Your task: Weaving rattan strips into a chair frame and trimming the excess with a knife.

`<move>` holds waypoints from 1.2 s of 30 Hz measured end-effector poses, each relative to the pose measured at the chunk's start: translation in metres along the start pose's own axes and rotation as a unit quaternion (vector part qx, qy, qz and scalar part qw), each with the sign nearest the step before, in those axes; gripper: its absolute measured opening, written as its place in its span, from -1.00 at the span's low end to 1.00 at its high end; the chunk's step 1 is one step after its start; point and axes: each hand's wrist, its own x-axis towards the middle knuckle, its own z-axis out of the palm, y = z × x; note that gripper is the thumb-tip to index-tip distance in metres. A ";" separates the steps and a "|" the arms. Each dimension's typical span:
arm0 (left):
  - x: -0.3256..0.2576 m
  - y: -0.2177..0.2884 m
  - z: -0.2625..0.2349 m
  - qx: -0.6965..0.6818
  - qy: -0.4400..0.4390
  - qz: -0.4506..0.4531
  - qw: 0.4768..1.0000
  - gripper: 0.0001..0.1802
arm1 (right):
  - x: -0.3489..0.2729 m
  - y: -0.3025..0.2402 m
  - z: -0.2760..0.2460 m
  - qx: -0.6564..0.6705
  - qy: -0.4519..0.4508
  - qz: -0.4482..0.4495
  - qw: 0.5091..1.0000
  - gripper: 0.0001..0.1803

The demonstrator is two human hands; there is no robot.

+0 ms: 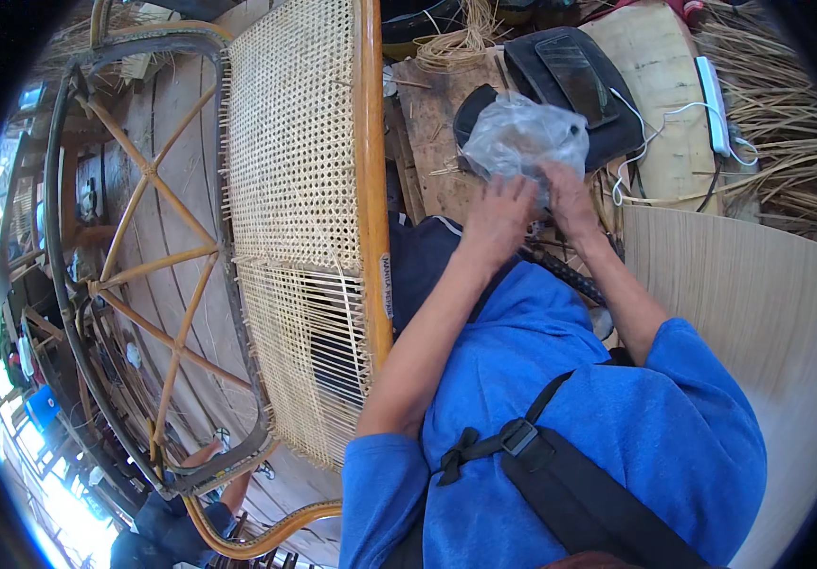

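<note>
A blue sleeve and black harness straps (522, 446) are seen nearest the camera. Both bare forearms are stretched forward over a dark blue cloth (423, 266). The left hand (499, 220) is laid with fingers curled against the lower edge of a crumpled clear plastic bag (525, 137); the right hand (568, 197) is set just beside it, fingers bent into the bag's folds, though whether anything is pinched cannot be told. The bag is rested on a black pouch (608, 133) atop a wooden board (432, 142). To the left, a cane-woven chair frame (299, 190) is propped. Beyond, a phone (577, 81) and a white cable (660, 128) are seen
</note>
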 end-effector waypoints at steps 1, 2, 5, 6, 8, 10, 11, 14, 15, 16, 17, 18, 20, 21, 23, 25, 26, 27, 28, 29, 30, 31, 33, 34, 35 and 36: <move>0.002 -0.005 0.004 -0.003 0.001 -0.003 1.000 -0.55 | 0.004 0.003 -0.005 -0.130 0.085 -0.057 0.986 -0.62; 0.001 -0.011 0.007 0.025 0.003 -0.017 1.000 -0.54 | 0.007 0.006 -0.009 -0.130 0.080 -0.059 0.986 -0.62; 0.003 -0.015 0.013 0.056 0.018 -0.040 0.997 -0.52 | 0.014 0.006 -0.013 -0.006 0.067 0.094 0.993 -0.65; 0.003 -0.015 0.013 0.063 0.032 -0.044 0.997 -0.51 | 0.014 0.003 -0.013 -0.006 0.061 0.094 0.994 -0.65; 0.008 -0.009 0.004 0.046 0.023 -0.054 0.997 -0.52 | 0.013 -0.001 -0.010 -0.009 0.079 0.158 0.984 -0.71; 0.015 -0.004 0.001 0.028 0.014 -0.062 0.998 -0.53 | 0.013 -0.004 -0.009 -0.015 0.074 0.167 0.983 -0.74; 0.022 -0.004 0.004 -0.020 -0.006 -0.039 0.999 -0.54 | 0.014 -0.004 -0.008 -0.023 0.076 0.178 0.981 -0.78; 0.035 -0.007 0.011 -0.072 -0.024 -0.011 0.997 -0.55 | 0.015 0.007 -0.005 -0.080 0.008 0.059 0.995 -0.75; 0.038 -0.009 0.014 -0.074 -0.025 -0.004 0.997 -0.55 | 0.016 0.011 -0.003 -0.082 0.004 0.058 0.995 -0.75; 0.037 -0.013 0.017 -0.078 -0.025 -0.007 0.997 -0.55 | 0.016 0.012 -0.001 -0.130 -0.026 0.060 0.989 -0.76; 0.034 -0.019 0.019 -0.010 0.015 -0.021 1.000 -0.54 | 0.016 0.013 0.000 -0.177 -0.057 0.062 0.981 -0.76; 0.030 -0.024 0.021 0.058 0.055 -0.034 0.996 -0.54 | 0.015 0.015 -0.005 -0.178 -0.061 0.063 0.980 -0.76; 0.024 -0.034 0.022 0.054 0.011 -0.058 0.997 -0.54 | 0.017 0.017 -0.017 -0.085 -0.137 0.093 0.983 -0.78; 0.021 -0.037 0.023 0.063 0.013 -0.051 0.997 -0.55 | 0.015 0.019 -0.019 -0.070 -0.095 0.098 0.988 -0.82; 0.018 -0.037 0.021 0.068 0.015 -0.045 0.997 -0.57 | 0.017 0.015 -0.023 0.028 -0.089 0.194 0.977 -0.83; 0.016 -0.035 0.020 0.078 0.007 -0.044 0.996 -0.60 | 0.019 0.006 -0.026 0.153 -0.045 0.299 0.941 -0.86; 0.015 -0.035 0.020 0.075 0.008 -0.044 0.996 -0.60 | 0.020 0.001 -0.026 0.150 -0.045 0.300 0.941 -0.86; 0.014 -0.034 0.020 0.070 0.003 -0.048 0.996 -0.61 | 0.021 -0.002 -0.028 0.191 -0.029 0.322 0.927 -0.87; 0.014 -0.033 0.018 0.065 -0.002 -0.052 0.997 -0.61 | 0.020 -0.004 -0.029 0.231 -0.013 0.343 0.910 -0.89; 0.014 -0.032 0.017 0.063 -0.002 -0.052 0.997 -0.61 | 0.020 -0.004 -0.031 0.229 -0.012 0.344 0.910 -0.89; 0.016 -0.030 0.016 0.073 0.006 -0.051 0.996 -0.64 | 0.021 -0.004 -0.032 0.258 -0.023 0.360 0.896 -0.87; 0.017 -0.028 0.012 0.084 0.014 -0.051 0.995 -0.66 | 0.020 -0.004 -0.032 0.286 -0.034 0.374 0.881 -0.86; 0.023 -0.024 0.008 0.012 0.026 -0.060 0.998 -0.70 | 0.019 -0.007 -0.033 0.279 -0.037 0.376 0.883 -0.86; 0.025 -0.022 0.007 -0.059 0.039 -0.070 0.995 -0.74 | 0.020 -0.010 -0.032 0.274 -0.040 0.376 0.884 -0.85; 0.028 -0.019 0.008 -0.058 0.043 -0.075 0.995 -0.74 | 0.019 -0.011 -0.032 0.273 -0.045 0.373 0.886 -0.85; 0.032 -0.015 0.010 -0.090 0.046 -0.087 0.991 -0.78 | 0.017 -0.013 -0.030 0.275 -0.025 0.365 0.889 -0.86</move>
